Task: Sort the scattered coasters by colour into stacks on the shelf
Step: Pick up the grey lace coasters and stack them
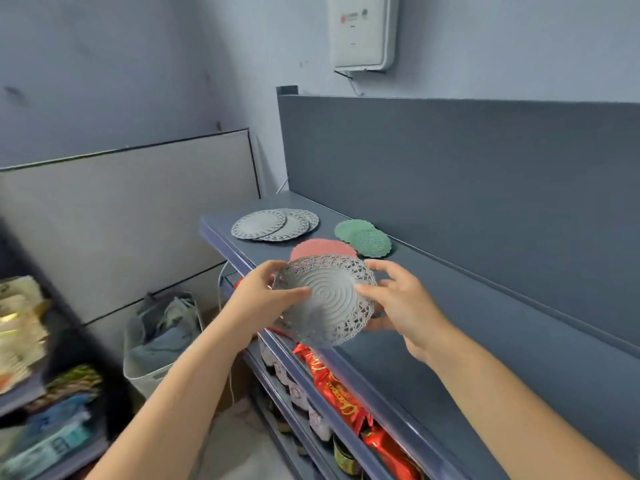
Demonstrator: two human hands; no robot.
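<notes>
A grey lace-edged coaster (329, 303) is held above the front of the dark shelf (450, 306). My left hand (263, 296) pinches its left rim, thumb on top. My right hand (398, 306) grips its right side, thumb on top and fingers underneath. Behind it a pink coaster (322, 247) lies flat on the shelf, partly hidden. Farther back left, several grey coasters (273, 225) overlap in a loose pile. Two green coasters (363, 237) overlap near the shelf's back panel.
The shelf's back panel (450, 161) rises behind the coasters. Red snack packets (336, 389) and jars fill the lower shelf. A grey bag (162, 334) stands on the floor at left, beside another rack of packaged goods (31, 375). A white box (363, 32) hangs on the wall.
</notes>
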